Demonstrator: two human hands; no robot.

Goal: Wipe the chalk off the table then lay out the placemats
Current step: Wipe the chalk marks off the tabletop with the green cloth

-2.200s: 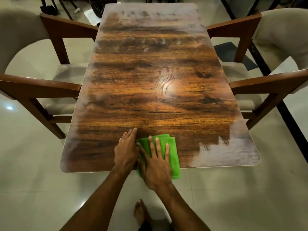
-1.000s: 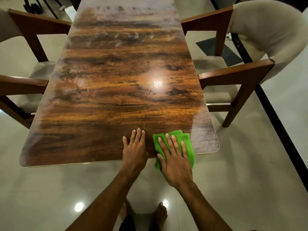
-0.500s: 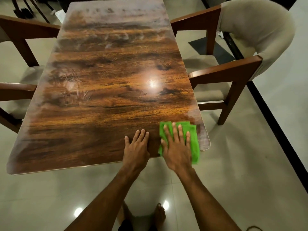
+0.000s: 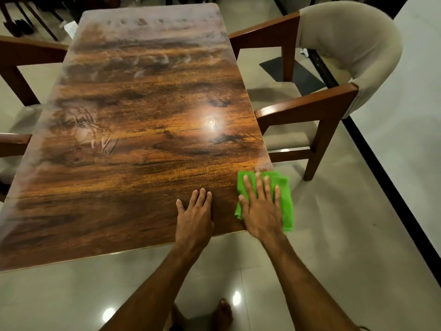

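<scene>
Over at the left edge the wooden arm of a chair reaches in toward the long wooden table, and a second chair arm shows lower down along the same side. The table top is glossy brown grain with a bright spot of glare right of its middle. A pale chalk film lies across the far end, and more of it runs down the left side, where streaky smears stand out. The middle and near parts look dark and free of haze. Close to the near edge the left hand lies flat on the bare wood, palm down, fingers straight and close together, gripping nothing. Just to its right, with a strip of table between them, the right hand presses flat on a folded green cloth, fingers straight and a little spread, not curled round it. The cloth sits on the table's near right corner and its right part hangs out past the edge. Just beyond the fingertips, a small chalk patch sits at the table's right edge. Right of the table stands a wooden armchair with a curved beige padded back, drawn up beside the table. A dark mat lies on the pale glossy floor behind it, and a black strip cuts diagonally across the tiles at far right. Down between the forearms a bare foot shows
</scene>
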